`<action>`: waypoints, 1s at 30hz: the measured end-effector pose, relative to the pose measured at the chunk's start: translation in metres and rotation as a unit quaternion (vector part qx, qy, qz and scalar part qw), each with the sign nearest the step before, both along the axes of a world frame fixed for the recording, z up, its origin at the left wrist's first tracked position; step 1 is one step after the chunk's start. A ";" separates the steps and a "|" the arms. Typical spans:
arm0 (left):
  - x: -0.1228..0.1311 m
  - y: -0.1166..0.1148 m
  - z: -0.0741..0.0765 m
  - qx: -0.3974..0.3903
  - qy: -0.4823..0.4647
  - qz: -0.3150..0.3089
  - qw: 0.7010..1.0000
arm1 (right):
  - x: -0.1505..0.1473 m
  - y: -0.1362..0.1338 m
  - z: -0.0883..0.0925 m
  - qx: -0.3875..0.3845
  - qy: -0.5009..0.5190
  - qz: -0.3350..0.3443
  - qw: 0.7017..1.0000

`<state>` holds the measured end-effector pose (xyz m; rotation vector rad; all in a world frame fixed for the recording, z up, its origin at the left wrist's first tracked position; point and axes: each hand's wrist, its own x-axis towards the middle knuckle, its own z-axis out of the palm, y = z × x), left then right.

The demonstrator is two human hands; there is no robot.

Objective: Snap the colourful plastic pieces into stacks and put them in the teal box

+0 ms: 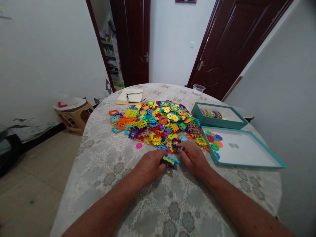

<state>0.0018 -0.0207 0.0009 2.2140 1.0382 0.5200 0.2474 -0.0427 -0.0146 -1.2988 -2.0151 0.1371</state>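
Note:
A big heap of colourful plastic interlocking pieces (158, 121), notched discs and square frames, is spread over the middle of the table. My left hand (151, 164) is closed round a small stack of square plastic pieces (170, 160) in light blue, yellow-green and purple, just in front of the heap. At the heap's near edge, my right hand (194, 158) has its fingers bent together by a purple piece (175, 143). A bit of red shows under those fingers, but what they grip is too small to make out. One pink disc (139, 145) lies apart, left of the hands.
On the right stands a teal box (219, 122) with a row of discs inside. Before it lies a shallow teal-rimmed lid (249, 148) with several discs at its left end. Glasses (134, 97) rest on a notebook (123, 95); a clear plastic tub (198, 89) is at the far edge.

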 end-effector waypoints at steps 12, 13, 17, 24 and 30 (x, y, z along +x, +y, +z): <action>0.002 -0.002 0.004 -0.002 -0.003 0.008 1.000 | 0.006 0.011 -0.009 0.044 -0.089 -0.038 0.994; 0.002 -0.002 0.004 -0.003 -0.004 0.010 1.000 | 0.005 0.010 -0.007 0.057 -0.068 -0.041 0.995; 0.001 -0.003 0.005 -0.013 -0.015 0.011 1.000 | 0.003 0.000 0.003 0.047 0.002 -0.046 0.998; 0.001 -0.002 0.006 -0.011 0.001 0.011 1.000 | -0.009 -0.020 0.017 -0.052 -0.025 0.029 0.998; 0.001 -0.002 0.005 -0.022 0.008 0.029 0.999 | -0.006 -0.019 0.021 -0.056 -0.008 0.072 0.996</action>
